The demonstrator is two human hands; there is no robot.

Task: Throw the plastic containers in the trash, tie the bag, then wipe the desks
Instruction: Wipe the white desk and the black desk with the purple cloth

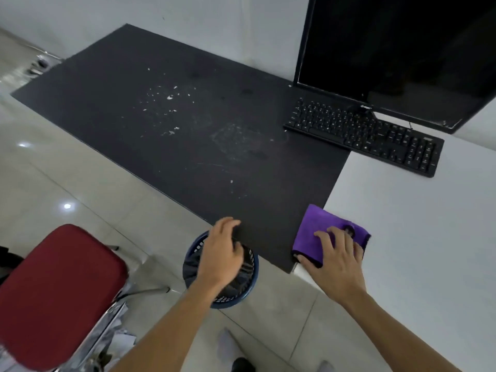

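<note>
At the near corner of the dark bench [112, 84], where it meets the white bench [418, 251], the right hand [335, 257] lies flat on a folded purple cloth [319, 232]. Its fingers are spread and straight and press the cloth down onto the surface.

The left hand [222, 248] is well apart from the right, above the blue trash basket [230, 303] that stands on the floor just beside the bench edge. Its bent fingers reach the front edge of the dark bench. Whether they grip the edge or only rest on it cannot be determined.

Status of task steps, as judged from this view:
- Containers: no plastic containers are visible on either bench, so this step appears complete.
- Bag: a dark bag [241, 277] lines the basket. The left hand and forearm hide much of it, so whether it is tied cannot be confirmed.
- Wiping: this is the step in hand and is at an early stage. Pale crumbs [169, 97] and smears are scattered across the middle of the dark bench, well apart from the cloth.

Remaining work: the full dark bench, then the white bench around the keyboard [362, 135] and below the monitor [397, 55]. A red chair [59, 291] stands to the left of the basket.
</note>
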